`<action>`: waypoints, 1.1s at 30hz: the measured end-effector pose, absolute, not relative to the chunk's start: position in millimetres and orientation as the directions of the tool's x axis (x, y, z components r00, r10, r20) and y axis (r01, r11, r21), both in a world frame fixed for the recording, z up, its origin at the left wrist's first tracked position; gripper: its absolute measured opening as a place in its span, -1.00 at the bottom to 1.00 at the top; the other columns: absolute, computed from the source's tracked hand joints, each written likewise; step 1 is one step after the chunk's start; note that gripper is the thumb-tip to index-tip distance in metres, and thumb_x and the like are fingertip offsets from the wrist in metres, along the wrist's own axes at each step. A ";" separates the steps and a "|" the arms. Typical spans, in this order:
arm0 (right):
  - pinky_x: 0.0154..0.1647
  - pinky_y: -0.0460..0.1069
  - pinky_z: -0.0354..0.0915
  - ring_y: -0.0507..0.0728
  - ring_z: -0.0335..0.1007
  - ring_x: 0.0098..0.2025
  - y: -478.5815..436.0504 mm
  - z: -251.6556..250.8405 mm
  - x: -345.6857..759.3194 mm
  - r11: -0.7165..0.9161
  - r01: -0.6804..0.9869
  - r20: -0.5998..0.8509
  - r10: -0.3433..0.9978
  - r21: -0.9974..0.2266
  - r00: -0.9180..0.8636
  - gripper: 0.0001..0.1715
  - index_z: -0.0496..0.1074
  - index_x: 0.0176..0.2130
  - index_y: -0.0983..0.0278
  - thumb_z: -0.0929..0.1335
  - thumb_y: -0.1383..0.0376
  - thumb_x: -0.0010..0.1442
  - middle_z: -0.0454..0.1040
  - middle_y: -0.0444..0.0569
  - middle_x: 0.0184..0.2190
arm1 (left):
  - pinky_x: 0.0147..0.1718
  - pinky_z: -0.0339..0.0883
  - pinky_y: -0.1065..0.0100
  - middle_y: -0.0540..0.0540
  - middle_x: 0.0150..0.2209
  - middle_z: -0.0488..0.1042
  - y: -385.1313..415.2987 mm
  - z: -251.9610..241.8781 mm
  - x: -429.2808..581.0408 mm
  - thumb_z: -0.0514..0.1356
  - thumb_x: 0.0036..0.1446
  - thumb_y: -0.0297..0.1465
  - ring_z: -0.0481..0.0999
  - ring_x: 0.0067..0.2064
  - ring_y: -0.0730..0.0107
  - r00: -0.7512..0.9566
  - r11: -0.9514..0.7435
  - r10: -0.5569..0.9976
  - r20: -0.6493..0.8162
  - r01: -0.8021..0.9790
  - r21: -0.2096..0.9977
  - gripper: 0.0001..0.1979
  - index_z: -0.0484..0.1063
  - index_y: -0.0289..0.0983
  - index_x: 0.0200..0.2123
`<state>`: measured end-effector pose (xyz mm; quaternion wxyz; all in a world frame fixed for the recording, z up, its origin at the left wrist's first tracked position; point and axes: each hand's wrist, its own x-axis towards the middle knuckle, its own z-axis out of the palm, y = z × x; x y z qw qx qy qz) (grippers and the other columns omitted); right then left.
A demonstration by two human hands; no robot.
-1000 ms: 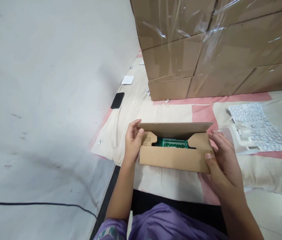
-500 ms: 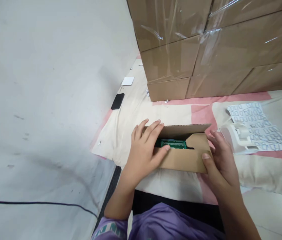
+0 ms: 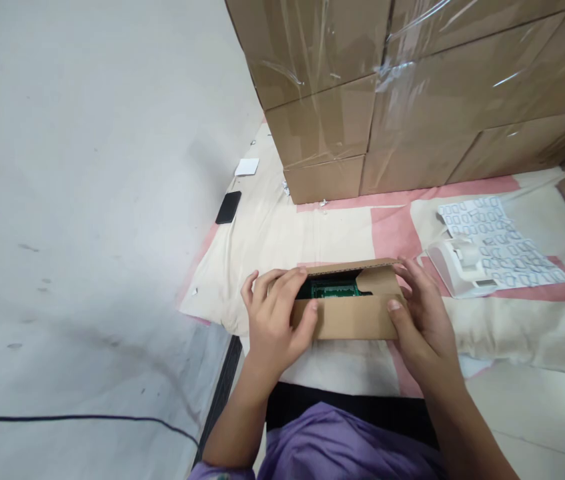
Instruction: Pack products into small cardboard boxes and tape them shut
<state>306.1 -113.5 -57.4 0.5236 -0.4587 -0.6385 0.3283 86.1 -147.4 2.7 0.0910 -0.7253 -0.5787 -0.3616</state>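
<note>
A small brown cardboard box (image 3: 357, 319) is held between my two hands close to the cloth's front edge. Its long back flap (image 3: 352, 268) leans inward over the opening, and a side flap is folded in at the right end. Inside lies a green circuit board (image 3: 335, 289), partly covered by the flaps. My left hand (image 3: 277, 310) grips the left end, fingers on the flap and thumb on the front wall. Around the right end is my right hand (image 3: 419, 320), its thumb on the front corner and its fingers behind, at the flap's end.
Stacked cartons (image 3: 322, 133) wrapped in clear film stand behind the box. To the right are a white tape dispenser (image 3: 462, 263) and a sticker sheet (image 3: 507, 243). A black phone (image 3: 228, 207) and a white paper piece (image 3: 247, 167) lie near the wall at left.
The box's back flap has tilted down from nearly upright toward the opening. Fingers of both hands have moved onto it. The view has shifted slightly, too.
</note>
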 end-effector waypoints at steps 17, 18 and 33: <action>0.23 0.36 0.30 0.36 0.32 0.32 -103.5 -70.2 308.5 0.579 0.236 0.586 0.809 -0.780 -0.046 -0.59 0.61 0.04 0.06 0.26 0.31 0.37 0.36 -0.02 0.33 | 0.24 0.16 -0.14 -0.31 0.23 0.47 -168.4 -8.6 96.7 0.31 0.00 0.25 0.39 0.21 -0.16 0.273 -0.290 0.892 0.360 0.957 -0.006 -0.02 0.36 -0.24 0.33; 0.23 0.38 0.30 0.37 0.33 0.32 -102.6 -73.4 307.8 0.597 0.227 0.605 0.795 -0.770 -0.039 -0.59 0.60 0.05 0.07 0.26 0.29 0.37 0.37 -0.01 0.33 | 0.28 0.12 -0.13 -0.29 0.27 0.44 -167.7 -9.0 96.0 0.34 0.02 0.20 0.39 0.25 -0.15 0.283 -0.296 0.894 0.348 0.955 -0.017 -0.04 0.35 -0.24 0.34; 0.34 0.46 0.22 0.46 0.24 0.39 -105.6 -99.5 299.6 0.565 0.135 0.577 0.813 -0.814 0.076 -0.20 0.22 0.41 0.14 0.33 -0.09 0.33 0.28 0.18 0.39 | 0.44 -0.10 -0.02 -0.27 0.33 0.42 -132.3 -15.8 73.7 0.29 0.12 0.18 0.42 0.32 -0.08 0.414 -0.443 0.800 0.434 0.896 -0.036 -0.12 0.33 -0.23 0.35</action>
